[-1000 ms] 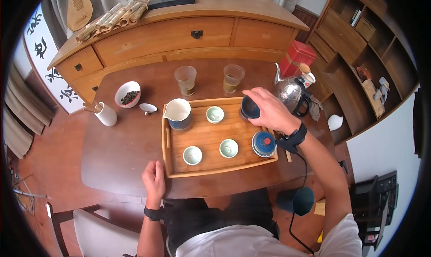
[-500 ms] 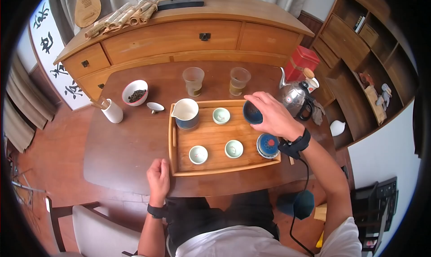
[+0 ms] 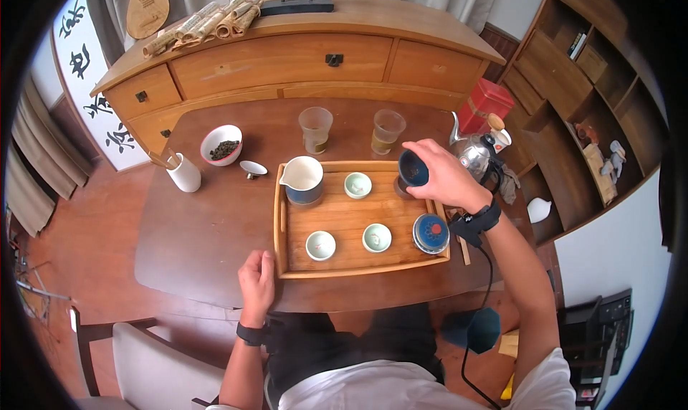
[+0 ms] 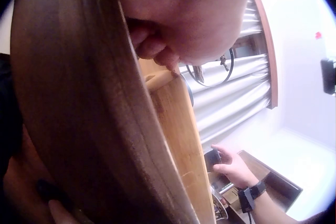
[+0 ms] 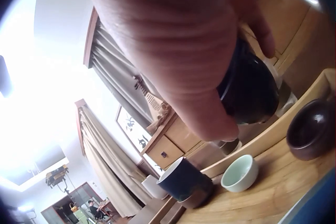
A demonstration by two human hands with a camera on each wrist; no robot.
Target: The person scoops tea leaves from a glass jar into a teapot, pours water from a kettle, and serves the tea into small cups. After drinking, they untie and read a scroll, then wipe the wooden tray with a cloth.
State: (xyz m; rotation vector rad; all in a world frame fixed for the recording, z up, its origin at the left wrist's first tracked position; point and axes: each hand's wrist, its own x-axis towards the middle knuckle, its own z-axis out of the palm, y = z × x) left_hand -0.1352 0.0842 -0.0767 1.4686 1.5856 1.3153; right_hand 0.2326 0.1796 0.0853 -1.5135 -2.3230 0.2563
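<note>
In the head view my right hand holds a dark blue cup between thumb and fingers, tilted, above a dark round dish at the tray's back right. The right wrist view shows the cup raised off the wood, with the dark dish beside a pale green cup. A blue lidded vessel sits at the tray's front right, a blue-and-white pitcher at its back left. My left hand lies loosely curled at the table's front edge, near the tray corner.
Behind the tray stand two clear cups; a steel kettle and red tin stand at back right. To the left are a bowl of dark leaves, a small white dish and a white holder.
My right hand has lifted the dark blue cup up and away from the dark dish, which now shows below it. The head view has shifted slightly; my left hand remains near the tray corner.
</note>
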